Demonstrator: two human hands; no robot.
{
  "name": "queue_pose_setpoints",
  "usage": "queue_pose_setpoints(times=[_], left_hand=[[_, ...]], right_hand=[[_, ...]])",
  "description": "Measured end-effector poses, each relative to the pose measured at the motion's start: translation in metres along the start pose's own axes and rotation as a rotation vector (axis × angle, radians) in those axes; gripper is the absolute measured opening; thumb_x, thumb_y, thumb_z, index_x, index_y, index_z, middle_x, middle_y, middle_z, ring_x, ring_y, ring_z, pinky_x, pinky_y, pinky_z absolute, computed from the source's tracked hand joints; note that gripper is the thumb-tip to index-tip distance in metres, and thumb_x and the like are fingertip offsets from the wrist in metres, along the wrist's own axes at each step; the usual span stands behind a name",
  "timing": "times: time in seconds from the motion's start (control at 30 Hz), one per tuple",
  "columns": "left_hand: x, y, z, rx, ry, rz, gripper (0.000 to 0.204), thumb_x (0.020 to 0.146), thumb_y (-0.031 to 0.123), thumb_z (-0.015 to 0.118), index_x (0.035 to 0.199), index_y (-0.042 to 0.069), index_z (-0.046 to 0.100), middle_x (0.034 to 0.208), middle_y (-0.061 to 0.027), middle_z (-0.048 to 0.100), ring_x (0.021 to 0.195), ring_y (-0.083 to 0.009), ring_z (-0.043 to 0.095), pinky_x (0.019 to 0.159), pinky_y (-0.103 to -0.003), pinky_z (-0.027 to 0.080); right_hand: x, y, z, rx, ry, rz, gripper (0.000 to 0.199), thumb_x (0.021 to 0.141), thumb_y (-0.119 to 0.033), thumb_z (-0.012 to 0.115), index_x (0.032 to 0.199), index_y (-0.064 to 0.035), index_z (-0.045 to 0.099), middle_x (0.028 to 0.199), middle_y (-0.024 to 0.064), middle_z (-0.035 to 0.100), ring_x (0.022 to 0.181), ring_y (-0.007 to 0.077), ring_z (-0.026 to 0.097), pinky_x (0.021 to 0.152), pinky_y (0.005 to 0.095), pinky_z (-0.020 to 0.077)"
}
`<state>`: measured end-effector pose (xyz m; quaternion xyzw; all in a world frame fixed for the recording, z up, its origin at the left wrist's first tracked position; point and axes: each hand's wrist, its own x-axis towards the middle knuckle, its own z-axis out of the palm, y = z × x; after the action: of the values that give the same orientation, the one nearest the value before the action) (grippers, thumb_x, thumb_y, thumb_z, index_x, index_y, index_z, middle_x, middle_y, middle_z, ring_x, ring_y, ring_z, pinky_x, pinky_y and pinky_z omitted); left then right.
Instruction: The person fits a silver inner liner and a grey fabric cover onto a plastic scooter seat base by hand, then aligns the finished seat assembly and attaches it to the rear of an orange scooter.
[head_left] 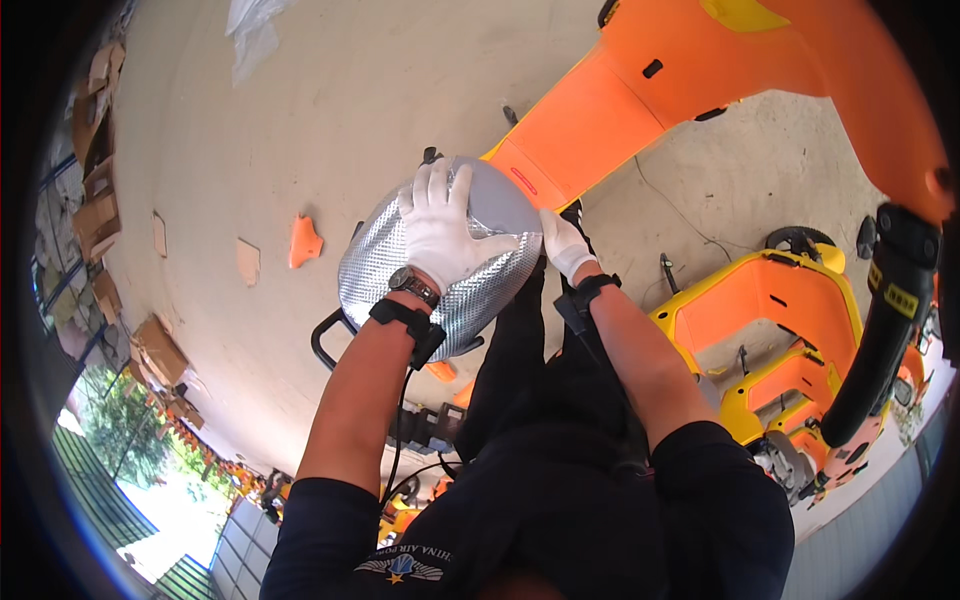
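Between the person's knees and the orange body panel (590, 120), a rounded silver cover (385, 275) with a dimpled, foil-like skin sits over the concrete floor (330, 100), the gloved left hand (440, 232) spread flat and open on its top, the gloved right hand (563, 242) curled on its right edge, though how tightly it grips I cannot tell. It looks light, fairly stiff and a little slippery, likely to dent, so the rim seems the safest hold. Its long axis runs from lower left to upper right, toward the orange panel.
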<state>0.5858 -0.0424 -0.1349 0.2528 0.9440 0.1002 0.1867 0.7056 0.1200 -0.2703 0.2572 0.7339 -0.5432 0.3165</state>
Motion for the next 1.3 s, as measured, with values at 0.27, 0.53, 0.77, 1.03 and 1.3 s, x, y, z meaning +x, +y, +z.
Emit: queue_pose_setpoints(times=[0.27,0.53,0.77,1.03,1.3], left_hand=[[-0.038,-0.037,0.001,-0.273,0.092,0.040,0.092,0.069,0.040,0.080,0.141,0.001,0.038,0.143,-0.0225,0.040,0.135,-0.0396,0.035,0.113,-0.053,0.022],[-0.080,0.033,0.008,0.050,-0.193,0.212,0.093,0.067,0.040,0.078,0.143,0.006,0.036,0.148,-0.0279,0.026,0.139,-0.0486,0.019,0.113,-0.062,0.012],[-0.205,-0.015,0.001,-0.422,0.036,0.142,0.045,0.073,0.022,0.076,0.112,0.007,0.061,0.116,-0.0116,0.061,0.116,-0.0318,0.055,0.099,-0.046,0.043],[-0.237,-0.019,0.019,-0.759,0.357,-0.998,0.065,0.083,0.043,0.066,0.128,-0.002,0.050,0.122,-0.0238,0.055,0.111,-0.0399,0.055,0.094,-0.044,0.044],[-0.205,-0.046,0.052,-1.133,0.525,-1.401,0.082,0.087,0.053,0.058,0.141,-0.005,0.037,0.136,-0.0276,0.048,0.127,-0.0391,0.046,0.106,-0.039,0.037]], right_hand=[[-0.051,-0.049,-0.016,0.173,0.279,-0.274,0.056,0.098,-0.039,0.040,0.133,0.0045,0.048,0.135,0.0252,0.051,0.129,0.0363,0.046,0.108,0.0380,0.0348],[-0.030,0.031,0.024,0.192,0.123,-0.164,0.055,0.097,-0.039,0.043,0.130,0.0033,0.051,0.128,0.0249,0.056,0.124,0.0376,0.050,0.107,0.0380,0.0363],[-0.120,0.100,-0.026,-0.209,-0.075,-0.036,0.050,0.093,-0.039,0.053,0.119,0.0033,0.061,0.118,0.0254,0.062,0.115,0.0381,0.057,0.098,0.0397,0.0435],[-0.151,0.063,-0.100,-0.539,-0.158,-0.041,0.047,0.090,-0.038,0.055,0.114,0.0015,0.064,0.106,0.0254,0.066,0.106,0.0407,0.060,0.091,0.0417,0.0467],[-0.175,0.004,-0.142,-0.411,-0.166,-0.070,0.039,0.093,-0.026,0.056,0.113,0.0063,0.063,0.086,0.0094,0.067,0.077,0.0167,0.064,0.071,0.0297,0.0493]])
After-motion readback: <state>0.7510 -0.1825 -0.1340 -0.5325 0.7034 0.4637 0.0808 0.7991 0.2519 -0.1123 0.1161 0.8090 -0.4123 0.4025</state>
